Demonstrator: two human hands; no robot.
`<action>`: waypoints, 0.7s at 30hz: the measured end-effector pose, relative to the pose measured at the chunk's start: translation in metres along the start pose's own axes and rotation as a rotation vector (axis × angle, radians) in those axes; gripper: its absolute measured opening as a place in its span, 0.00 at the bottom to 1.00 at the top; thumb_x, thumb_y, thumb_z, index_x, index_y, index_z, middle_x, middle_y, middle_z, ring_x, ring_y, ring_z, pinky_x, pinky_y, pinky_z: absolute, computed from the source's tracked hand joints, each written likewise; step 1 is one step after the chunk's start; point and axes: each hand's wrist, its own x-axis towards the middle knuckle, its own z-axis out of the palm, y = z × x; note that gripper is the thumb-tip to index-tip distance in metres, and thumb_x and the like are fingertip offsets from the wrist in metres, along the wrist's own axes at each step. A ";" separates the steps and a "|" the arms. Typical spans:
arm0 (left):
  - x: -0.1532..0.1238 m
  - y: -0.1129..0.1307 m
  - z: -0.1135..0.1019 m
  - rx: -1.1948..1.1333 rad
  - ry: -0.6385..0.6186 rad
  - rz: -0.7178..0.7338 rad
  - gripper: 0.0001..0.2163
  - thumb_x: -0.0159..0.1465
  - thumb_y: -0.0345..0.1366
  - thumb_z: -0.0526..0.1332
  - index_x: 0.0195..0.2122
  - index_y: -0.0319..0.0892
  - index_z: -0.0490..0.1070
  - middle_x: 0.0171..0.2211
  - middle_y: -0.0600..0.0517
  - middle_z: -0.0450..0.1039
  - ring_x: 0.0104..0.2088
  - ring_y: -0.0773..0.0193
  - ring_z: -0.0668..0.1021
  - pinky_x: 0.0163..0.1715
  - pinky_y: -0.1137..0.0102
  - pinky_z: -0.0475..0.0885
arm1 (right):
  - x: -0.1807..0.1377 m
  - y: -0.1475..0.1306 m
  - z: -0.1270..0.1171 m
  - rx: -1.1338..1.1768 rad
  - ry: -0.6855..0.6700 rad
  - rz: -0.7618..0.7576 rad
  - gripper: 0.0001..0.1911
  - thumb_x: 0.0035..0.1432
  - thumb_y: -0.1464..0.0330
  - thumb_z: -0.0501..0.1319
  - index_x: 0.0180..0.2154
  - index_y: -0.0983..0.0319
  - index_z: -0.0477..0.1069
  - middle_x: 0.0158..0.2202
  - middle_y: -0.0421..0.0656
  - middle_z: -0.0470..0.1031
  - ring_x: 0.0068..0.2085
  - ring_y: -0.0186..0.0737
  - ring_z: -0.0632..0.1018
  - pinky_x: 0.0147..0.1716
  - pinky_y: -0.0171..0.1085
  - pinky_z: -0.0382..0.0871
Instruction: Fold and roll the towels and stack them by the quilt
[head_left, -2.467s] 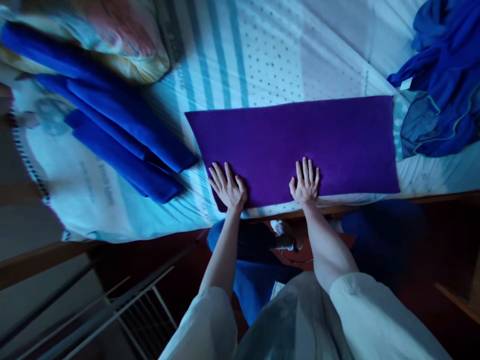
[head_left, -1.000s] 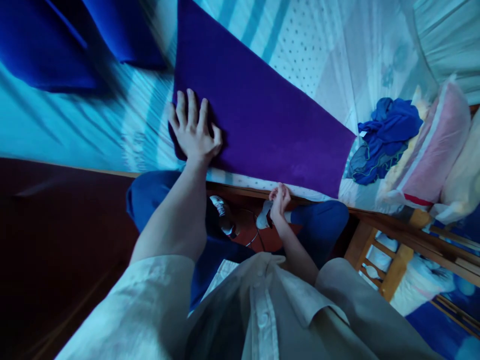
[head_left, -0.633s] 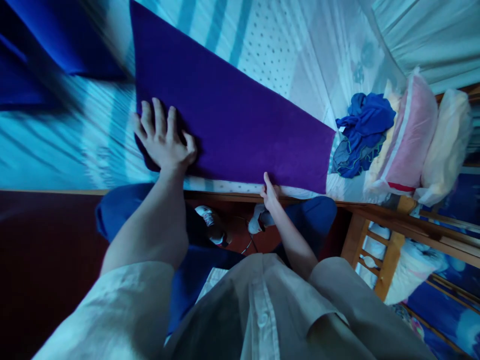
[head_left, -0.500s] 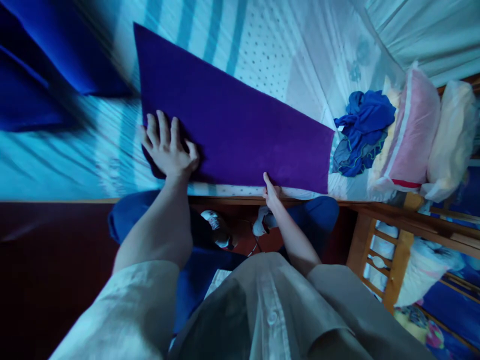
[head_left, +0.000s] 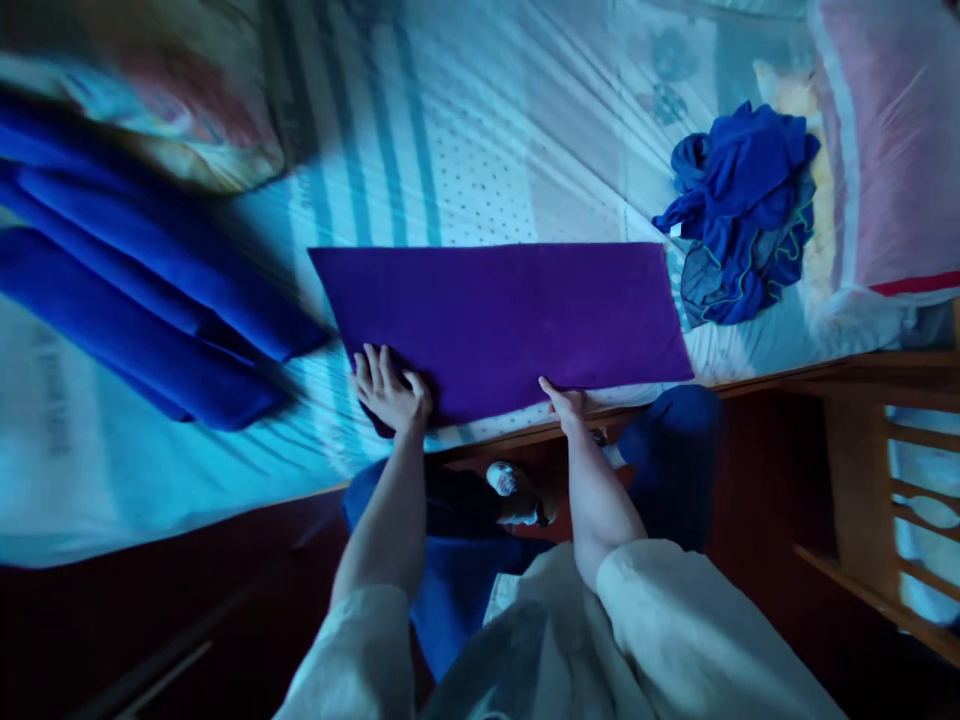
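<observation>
You rest your left hand [head_left: 394,395], fingers fanned, on the purple cloth [head_left: 510,310], flat along the near edge of the bed [head_left: 487,190]. Your right hand [head_left: 568,405] meets that edge, thumb extended; whether it grips cannot be told. A blue heap [head_left: 746,185] sits toward the bed's right.

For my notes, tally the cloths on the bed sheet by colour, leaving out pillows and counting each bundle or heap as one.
Purple: 1, the flat cloth under the left hand
Blue: 2, the folded bundle at left and crumpled heap at right
Total: 3
</observation>
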 end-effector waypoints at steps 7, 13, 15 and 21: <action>-0.004 0.006 0.011 0.102 -0.106 0.106 0.35 0.68 0.48 0.51 0.73 0.35 0.52 0.75 0.34 0.42 0.76 0.46 0.43 0.71 0.41 0.41 | 0.004 0.000 -0.002 0.099 -0.050 0.070 0.24 0.56 0.59 0.71 0.15 0.57 0.65 0.09 0.35 0.60 0.14 0.33 0.65 0.14 0.32 0.59; 0.017 0.088 0.058 0.121 -0.407 0.422 0.30 0.70 0.44 0.51 0.72 0.40 0.57 0.75 0.39 0.47 0.76 0.49 0.44 0.72 0.44 0.46 | 0.013 0.008 0.000 0.070 -0.069 0.045 0.29 0.55 0.56 0.71 0.10 0.57 0.62 0.07 0.36 0.60 0.13 0.33 0.67 0.15 0.32 0.62; 0.035 0.121 0.076 0.133 -0.475 0.508 0.29 0.69 0.43 0.53 0.71 0.41 0.60 0.75 0.41 0.49 0.76 0.48 0.46 0.72 0.43 0.47 | 0.017 0.012 0.002 0.043 -0.080 0.055 0.32 0.55 0.55 0.70 0.09 0.57 0.61 0.07 0.37 0.60 0.13 0.32 0.66 0.15 0.31 0.62; 0.104 0.193 0.113 0.187 -0.552 0.576 0.21 0.67 0.37 0.55 0.60 0.42 0.71 0.74 0.41 0.52 0.74 0.44 0.52 0.69 0.42 0.55 | 0.022 0.016 0.007 0.083 -0.083 0.076 0.29 0.54 0.55 0.72 0.11 0.57 0.63 0.08 0.37 0.62 0.12 0.34 0.67 0.14 0.32 0.62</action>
